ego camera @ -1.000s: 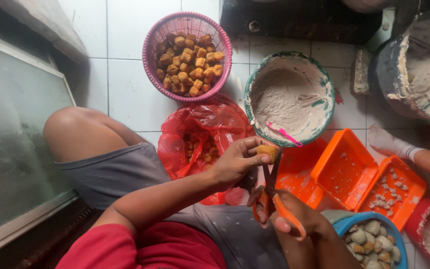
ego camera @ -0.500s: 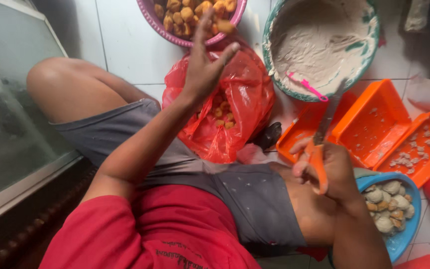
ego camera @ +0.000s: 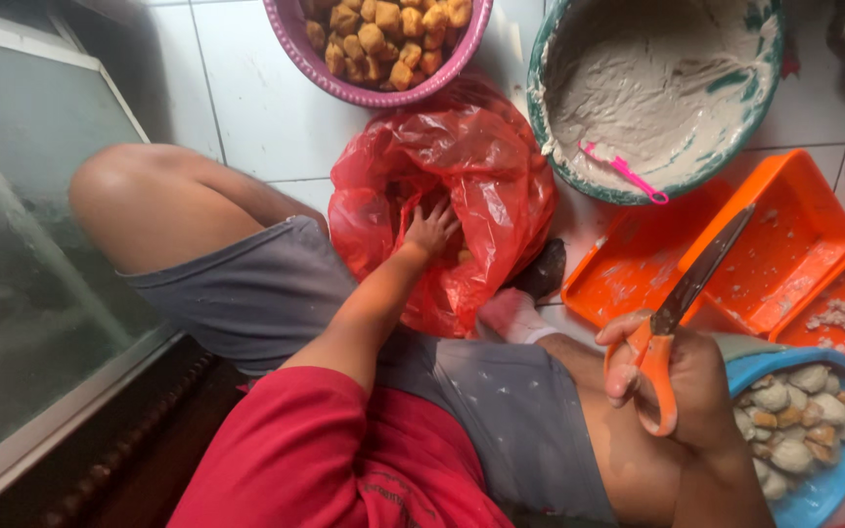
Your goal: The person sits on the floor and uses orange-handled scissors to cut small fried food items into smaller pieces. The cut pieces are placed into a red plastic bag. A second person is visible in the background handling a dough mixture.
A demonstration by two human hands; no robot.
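My left hand [ego camera: 429, 228] reaches into a crumpled red plastic bag [ego camera: 462, 166] on the tiled floor, its fingers down among the contents; whether it grips anything is hidden. My right hand [ego camera: 672, 376] is closed on the orange handles of a pair of scissors [ego camera: 691, 293], whose blades point up and right over an orange tray [ego camera: 779, 254]. A pink basket [ego camera: 383, 29] of fried golden-brown pieces stands just beyond the bag. A green-rimmed bowl [ego camera: 657, 78] of pale paste with a pink spoon [ego camera: 626, 173] sits at the top right.
A blue bowl [ego camera: 814, 420] of filled pieces lies by my right wrist. More orange trays [ego camera: 833, 313] with crumbs sit on the right. A glass panel in a frame [ego camera: 22, 244] runs along the left. My bent legs fill the middle.
My left hand, raised toward the pink basket half a second ago, has dropped into the red bag. The scissors stay in my right hand, now lower and to the right.
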